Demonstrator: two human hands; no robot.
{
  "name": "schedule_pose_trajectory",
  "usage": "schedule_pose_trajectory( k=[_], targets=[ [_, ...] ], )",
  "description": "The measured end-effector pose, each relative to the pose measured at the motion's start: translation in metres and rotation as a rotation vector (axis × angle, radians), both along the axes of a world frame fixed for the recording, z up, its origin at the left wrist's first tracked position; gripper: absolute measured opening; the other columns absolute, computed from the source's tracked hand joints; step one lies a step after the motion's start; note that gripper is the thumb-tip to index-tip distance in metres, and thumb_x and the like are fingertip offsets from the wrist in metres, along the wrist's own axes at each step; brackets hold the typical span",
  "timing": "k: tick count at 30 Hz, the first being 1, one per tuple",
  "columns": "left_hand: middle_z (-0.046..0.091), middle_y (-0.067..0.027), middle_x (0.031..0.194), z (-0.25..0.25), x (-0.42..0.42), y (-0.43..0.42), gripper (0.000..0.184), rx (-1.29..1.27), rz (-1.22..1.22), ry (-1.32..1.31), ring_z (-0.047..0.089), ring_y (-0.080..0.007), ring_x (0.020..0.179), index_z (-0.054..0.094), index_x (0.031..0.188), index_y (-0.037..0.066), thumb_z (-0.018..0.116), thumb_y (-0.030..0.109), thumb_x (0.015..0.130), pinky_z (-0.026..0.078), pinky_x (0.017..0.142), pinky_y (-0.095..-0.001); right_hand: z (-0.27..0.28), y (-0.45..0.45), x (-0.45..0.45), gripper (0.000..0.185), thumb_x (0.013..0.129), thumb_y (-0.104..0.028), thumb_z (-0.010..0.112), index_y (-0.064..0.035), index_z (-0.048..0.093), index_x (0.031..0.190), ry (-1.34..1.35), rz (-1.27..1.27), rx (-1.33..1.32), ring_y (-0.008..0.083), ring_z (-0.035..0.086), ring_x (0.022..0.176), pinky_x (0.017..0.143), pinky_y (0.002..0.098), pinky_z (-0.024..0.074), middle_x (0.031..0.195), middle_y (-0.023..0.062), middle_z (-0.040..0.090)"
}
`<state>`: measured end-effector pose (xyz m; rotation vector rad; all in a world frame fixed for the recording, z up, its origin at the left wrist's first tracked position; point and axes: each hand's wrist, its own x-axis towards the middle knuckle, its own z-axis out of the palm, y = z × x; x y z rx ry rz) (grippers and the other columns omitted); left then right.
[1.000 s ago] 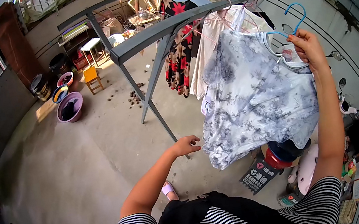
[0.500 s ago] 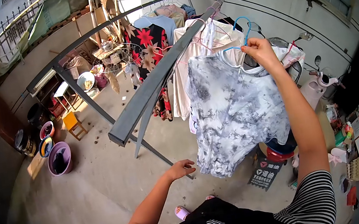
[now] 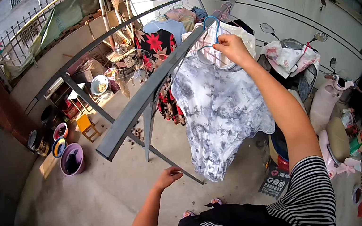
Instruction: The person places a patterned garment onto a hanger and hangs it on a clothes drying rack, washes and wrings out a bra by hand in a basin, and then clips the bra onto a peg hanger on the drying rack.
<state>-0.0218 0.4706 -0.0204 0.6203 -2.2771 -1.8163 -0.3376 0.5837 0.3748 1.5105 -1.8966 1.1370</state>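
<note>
My right hand (image 3: 233, 49) is closed around a blue hanger (image 3: 211, 24), whose hook is beside the grey metal rail (image 3: 148, 89); I cannot tell whether it rests on the rail. A white shirt with grey blotches (image 3: 223, 106) hangs from this hanger, its hem falling free. Low and to the left, my left hand (image 3: 170, 177) is apart from the shirt, fingers loosely bent and holding nothing. Pale garments (image 3: 232, 32) and a black dress with red flowers (image 3: 155, 45) hang farther along the rack.
A slanting rack leg (image 3: 147, 138) stands between me and the left side. Purple basin (image 3: 72, 160), smaller tubs and an orange stool (image 3: 87, 127) are on the concrete floor. A pink scooter (image 3: 327, 100) and a black sign (image 3: 275, 182) are at right.
My right hand has moved left and slightly up with the hanger and shirt, bringing the hook to the rail. My left hand has shifted a little left. The view has turned somewhat.
</note>
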Motion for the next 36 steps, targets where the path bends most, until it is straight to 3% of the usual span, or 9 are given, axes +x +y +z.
schedule_pose_trajectory(
  k=[3, 4, 11, 20, 28, 30, 33, 36],
  targets=[
    [0.064, -0.0138, 0.101, 0.007, 0.012, 0.027, 0.041, -0.001, 0.043, -0.022, 0.061, -0.0202, 0.093, 0.057, 0.115, 0.003, 0.067, 0.023, 0.081, 0.048, 0.082, -0.0321, -0.002, 0.008, 0.002, 0.026, 0.074, -0.026, 0.067, -0.0019, 0.060, 0.071, 0.027, -0.025, 0.036, 0.0242, 0.053, 0.052, 0.053, 0.0355, 0.0398, 0.057, 0.0123, 0.055],
    [0.062, -0.0085, 0.102, 0.005, 0.015, 0.030, 0.038, -0.009, 0.022, -0.040, 0.057, -0.0146, 0.092, 0.056, 0.117, 0.006, 0.064, 0.022, 0.083, 0.047, 0.079, -0.0283, -0.002, 0.012, 0.005, 0.026, 0.074, -0.027, 0.067, -0.0020, 0.060, 0.071, 0.026, -0.013, 0.043, 0.0241, 0.053, 0.052, 0.053, 0.0354, 0.0397, 0.057, 0.0120, 0.055],
    [0.063, -0.0061, 0.100, -0.006, 0.031, 0.065, 0.038, 0.058, 0.120, -0.074, 0.057, -0.0141, 0.090, 0.056, 0.117, 0.005, 0.063, 0.022, 0.083, 0.046, 0.077, -0.0281, -0.018, 0.023, -0.004, 0.027, 0.077, -0.027, 0.065, -0.0016, 0.059, 0.070, 0.081, 0.052, 0.034, 0.0190, 0.050, 0.049, 0.050, 0.0320, 0.0374, 0.055, 0.0102, 0.055],
    [0.062, -0.0066, 0.101, -0.006, 0.054, 0.077, 0.040, 0.123, 0.185, -0.099, 0.057, -0.0155, 0.093, 0.055, 0.118, 0.005, 0.063, 0.023, 0.083, 0.046, 0.078, -0.0297, -0.029, 0.020, -0.009, 0.027, 0.076, -0.030, 0.067, -0.0030, 0.064, 0.081, 0.068, 0.066, -0.034, 0.0221, 0.054, 0.053, 0.052, 0.0333, 0.0400, 0.060, 0.0107, 0.059],
    [0.062, -0.0079, 0.103, 0.008, 0.081, 0.079, 0.042, 0.198, 0.199, -0.130, 0.057, -0.0172, 0.098, 0.054, 0.119, 0.005, 0.063, 0.024, 0.084, 0.047, 0.082, -0.0316, -0.028, 0.017, 0.005, 0.026, 0.076, -0.029, 0.067, -0.0038, 0.064, 0.079, 0.001, -0.013, -0.040, 0.0217, 0.054, 0.051, 0.050, 0.0334, 0.0404, 0.059, 0.0099, 0.059],
    [0.063, -0.0083, 0.094, 0.004, 0.084, 0.078, 0.038, 0.202, 0.251, -0.080, 0.057, -0.0148, 0.085, 0.058, 0.114, 0.003, 0.065, 0.022, 0.082, 0.047, 0.073, -0.0293, -0.028, 0.014, 0.008, 0.024, 0.076, -0.028, 0.067, -0.0043, 0.064, 0.079, 0.021, 0.005, -0.075, 0.0230, 0.056, 0.053, 0.051, 0.0336, 0.0417, 0.060, 0.0104, 0.060],
    [0.063, -0.0081, 0.094, -0.012, 0.074, 0.072, 0.039, 0.207, 0.253, -0.092, 0.057, -0.0147, 0.085, 0.058, 0.114, 0.003, 0.066, 0.023, 0.082, 0.047, 0.072, -0.0290, -0.039, 0.010, 0.000, 0.023, 0.077, -0.028, 0.066, -0.0048, 0.065, 0.080, 0.044, -0.015, -0.051, 0.0245, 0.059, 0.055, 0.052, 0.0341, 0.0429, 0.062, 0.0108, 0.061],
    [0.061, -0.0075, 0.104, -0.021, 0.067, 0.067, 0.044, 0.212, 0.214, -0.143, 0.057, -0.0169, 0.097, 0.053, 0.121, 0.004, 0.064, 0.024, 0.083, 0.047, 0.081, -0.0312, -0.042, 0.011, -0.002, 0.023, 0.077, -0.028, 0.066, -0.0055, 0.066, 0.081, 0.030, -0.024, -0.044, 0.0255, 0.060, 0.057, 0.053, 0.0350, 0.0435, 0.064, 0.0114, 0.062]
  ],
)
